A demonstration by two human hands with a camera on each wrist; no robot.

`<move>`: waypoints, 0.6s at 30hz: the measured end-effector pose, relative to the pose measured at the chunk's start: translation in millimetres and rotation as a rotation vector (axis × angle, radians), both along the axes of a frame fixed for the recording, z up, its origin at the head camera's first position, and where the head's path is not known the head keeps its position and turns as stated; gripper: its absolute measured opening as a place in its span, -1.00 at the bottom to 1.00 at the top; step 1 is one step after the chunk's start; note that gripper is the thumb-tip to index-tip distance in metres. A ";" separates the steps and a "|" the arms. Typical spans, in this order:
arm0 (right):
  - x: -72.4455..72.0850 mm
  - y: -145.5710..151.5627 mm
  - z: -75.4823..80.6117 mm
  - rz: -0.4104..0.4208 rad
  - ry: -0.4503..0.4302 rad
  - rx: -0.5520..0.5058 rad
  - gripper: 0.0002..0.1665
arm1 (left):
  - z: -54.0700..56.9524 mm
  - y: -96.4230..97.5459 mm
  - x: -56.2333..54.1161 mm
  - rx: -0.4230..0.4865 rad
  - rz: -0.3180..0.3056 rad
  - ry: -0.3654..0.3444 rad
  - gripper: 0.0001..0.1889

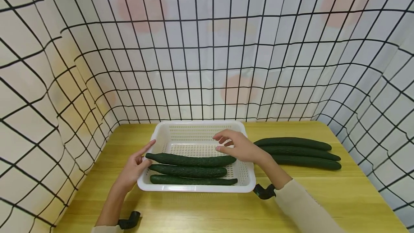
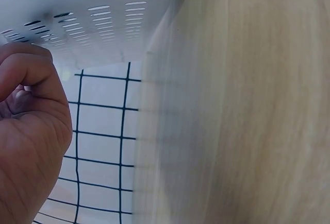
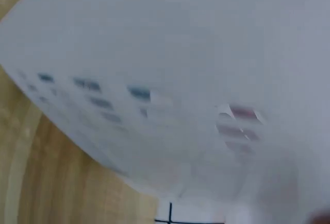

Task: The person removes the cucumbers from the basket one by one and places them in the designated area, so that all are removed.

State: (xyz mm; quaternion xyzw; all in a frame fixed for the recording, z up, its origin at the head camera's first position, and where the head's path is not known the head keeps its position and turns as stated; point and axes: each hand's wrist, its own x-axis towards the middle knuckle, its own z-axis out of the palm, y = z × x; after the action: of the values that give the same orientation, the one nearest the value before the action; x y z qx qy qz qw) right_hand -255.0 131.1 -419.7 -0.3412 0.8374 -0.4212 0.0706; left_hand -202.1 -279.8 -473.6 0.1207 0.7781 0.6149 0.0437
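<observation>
Right hand (image 1: 237,146), bare: raised over the basket's right half, thumb and bent fingers a moderate gap apart, holding nothing. Left hand (image 1: 133,166), bare: at the left rim, thumb over the edge, index finger extended along it, remaining fingers curled by the outer wall, gripping the side, seemingly to steady it. Shallow rectangular white plastic basket (image 1: 194,188): smooth rounded rim, flared walls and floor pierced with rows of narrow slots. Inside, toward the person: three long dark-green cucumbers (image 1: 191,170), ridged, slightly bumpy skin, laid side by side along the basket's length, probably because that is the direction their length suits. The farthest of these has a narrowed neck reaching the left rim beside the left thumb; whether thumb and neck touch cannot be told. To the right of the basket: three further slender dark-green cucumbers (image 1: 300,152), gently curved, loosely parallel, partly behind the right forearm, perhaps set there for easy reach from that side. Beneath all: yellow wood-grain tabletop (image 1: 181,211), faintly glossy. At the wrists: small black fittings (image 1: 129,220); on the right arm, a cream fabric sleeve (image 1: 300,204). Surround: black wire grid (image 1: 213,47) before pale sheeting with faded round blotches.
</observation>
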 end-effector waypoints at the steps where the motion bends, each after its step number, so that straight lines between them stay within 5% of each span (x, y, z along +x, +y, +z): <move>1: 0.0 -3.3 -1.0 0.004 -0.013 0.000 -0.47 | -0.3 0.1 -0.5 0.000 -0.004 0.002 -0.29; 13: -4.2 -31.0 -23.1 0.051 -0.093 0.079 -0.46 | -1.5 1.2 -1.6 0.009 -0.017 0.002 -0.28; 18: -1.2 -35.6 -24.3 0.064 -0.076 0.205 -0.45 | -1.2 1.1 -0.8 0.004 -0.005 0.003 -0.28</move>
State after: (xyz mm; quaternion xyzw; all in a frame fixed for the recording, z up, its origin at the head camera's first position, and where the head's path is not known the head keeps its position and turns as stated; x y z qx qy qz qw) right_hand -256.2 95.5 -443.9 -0.3428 0.8613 -0.3436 0.1502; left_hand -202.9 -278.8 -474.8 0.1238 0.7766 0.6161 0.0437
